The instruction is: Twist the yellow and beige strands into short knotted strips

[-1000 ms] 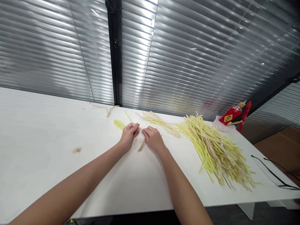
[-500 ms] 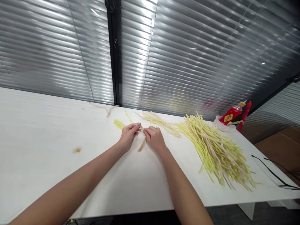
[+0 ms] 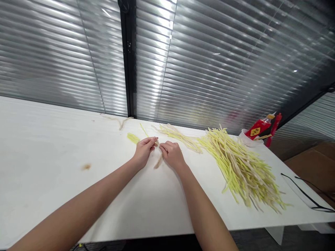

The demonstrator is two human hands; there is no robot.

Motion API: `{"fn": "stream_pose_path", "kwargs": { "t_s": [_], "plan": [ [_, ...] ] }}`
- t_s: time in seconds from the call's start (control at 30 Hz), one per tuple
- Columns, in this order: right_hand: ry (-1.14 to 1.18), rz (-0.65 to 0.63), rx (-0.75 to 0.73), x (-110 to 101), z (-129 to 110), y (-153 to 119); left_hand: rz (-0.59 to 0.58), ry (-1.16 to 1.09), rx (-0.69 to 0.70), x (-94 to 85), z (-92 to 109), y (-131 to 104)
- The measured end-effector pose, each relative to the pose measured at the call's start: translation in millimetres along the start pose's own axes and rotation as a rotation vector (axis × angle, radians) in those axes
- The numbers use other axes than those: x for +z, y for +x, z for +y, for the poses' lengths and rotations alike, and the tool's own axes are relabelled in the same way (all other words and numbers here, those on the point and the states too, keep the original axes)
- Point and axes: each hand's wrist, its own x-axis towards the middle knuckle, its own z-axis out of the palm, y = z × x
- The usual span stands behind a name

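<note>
My left hand (image 3: 143,150) is closed in a pinch on a beige, fuzzy pipe cleaner (image 3: 158,162). Close beside it on the right, my right hand (image 3: 171,153) pinches the same piece. The pipe cleaner's lower end hangs down between the two hands, just over the table; its upper part is mostly hidden by the fingers. Just left of my left hand lies a flat yellow bundle of pipe cleaner (image 3: 133,138). A single thin yellow pipe cleaner (image 3: 143,129) rests behind my fingers.
A large pile of yellow and beige pipe cleaners (image 3: 240,167) covers the right side of the white table (image 3: 52,139). A smaller loose bunch (image 3: 180,136) lies behind. Red glue bottles (image 3: 258,129) stand in a white bowl (image 3: 247,139). Black-framed glasses (image 3: 309,195) sit near the right edge.
The fingertips of my right hand have shifted very slightly left against the pipe cleaner. Both hands otherwise stay in place, and the things on the table have not moved.
</note>
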Motion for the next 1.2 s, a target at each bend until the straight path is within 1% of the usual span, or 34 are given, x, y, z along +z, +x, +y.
{"fn": "stream_pose_path", "kwargs": {
  "t_s": [0.13,0.23,0.33,0.47,0.53,0.73,0.8,0.9,0.97,1.07,1.2],
  "plan": [
    [-0.024,0.017,0.005,2,0,-1,-0.046,0.044,0.043,0.4,-2,-1],
    [-0.051,0.049,0.012,1,1,0,-0.04,0.055,0.068,-0.5,-3,0],
    [-0.055,0.105,0.042,0,1,-1,-0.037,0.062,0.065,-1.7,-4,0],
    [-0.081,0.191,0.07,-1,2,-1,-0.08,0.089,0.049,-1.2,-2,-2],
    [-0.098,0.213,0.072,-1,2,-1,-0.097,0.117,0.041,0.3,-1,-4],
    [-0.096,0.235,0.066,1,4,-1,-0.15,0.229,-0.017,6.2,2,-11],
    [-0.084,0.242,0.068,1,5,-1,-0.185,0.237,-0.032,7.5,3,-13],
    [-0.069,0.226,0.038,3,7,-1,-0.253,0.259,-0.006,7.8,3,-14],
    [-0.067,0.217,0.017,4,8,-1,-0.277,0.299,0.022,6.8,2,-13],
    [-0.063,0.197,0.008,4,8,-1,-0.273,0.367,0.055,4.8,1,-12],
    [-0.056,0.199,0.042,3,8,-1,-0.267,0.457,0.108,4.4,-1,-15]
  ]
}}
